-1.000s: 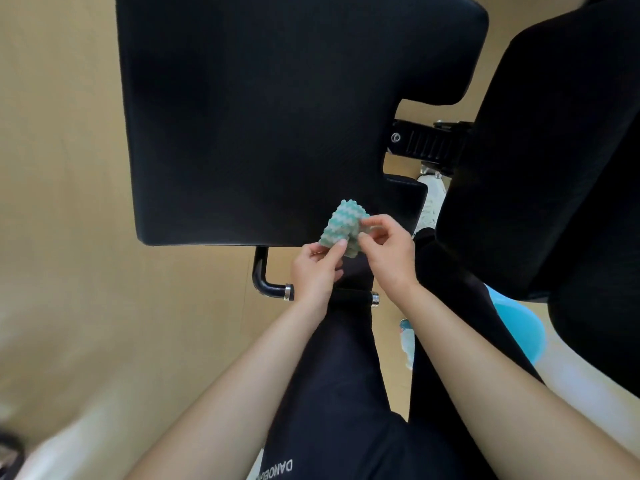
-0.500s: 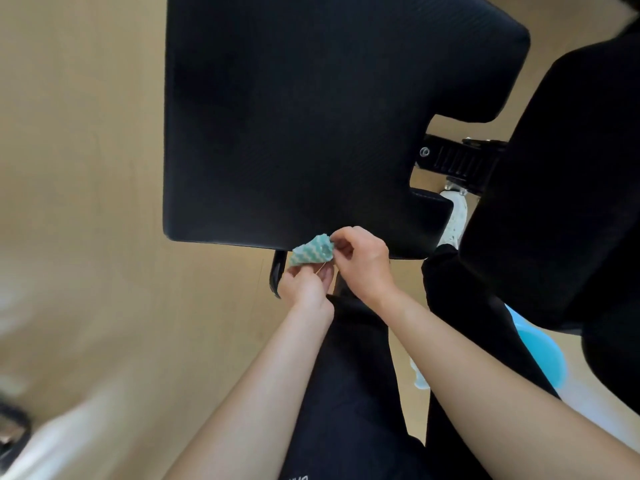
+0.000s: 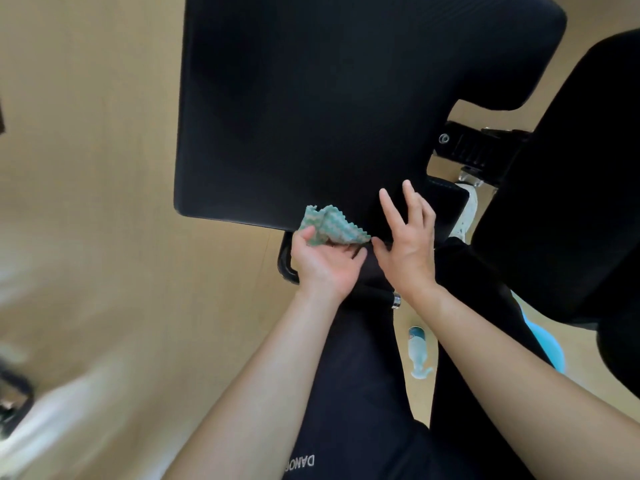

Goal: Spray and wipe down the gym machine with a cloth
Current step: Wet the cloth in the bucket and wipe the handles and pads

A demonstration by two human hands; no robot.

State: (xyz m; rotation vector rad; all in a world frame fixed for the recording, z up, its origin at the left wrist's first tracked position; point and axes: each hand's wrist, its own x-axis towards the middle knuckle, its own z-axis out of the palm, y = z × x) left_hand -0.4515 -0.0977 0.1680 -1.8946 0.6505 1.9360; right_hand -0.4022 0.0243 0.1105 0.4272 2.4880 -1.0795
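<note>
The left hand (image 3: 325, 263) holds the green and white cloth (image 3: 332, 228), with thumb and fingers curled around it. The cloth sits right at the near edge of the big black pad (image 3: 311, 116) of the gym machine, and its long side runs along that edge. The pad stretches away from the hand, so I think the next wipe goes forward onto it. The left hand is nearer, since it has the cloth. The right hand (image 3: 410, 237) is wide, fingers spread, holding nothing, at the pad's near right corner. Its thumb is just beside the cloth. The spray bottle (image 3: 417, 351) lies on the floor, nearer the person than the pad. A blue tub (image 3: 550, 348) peeks out farther right; what is inside is hidden.
</note>
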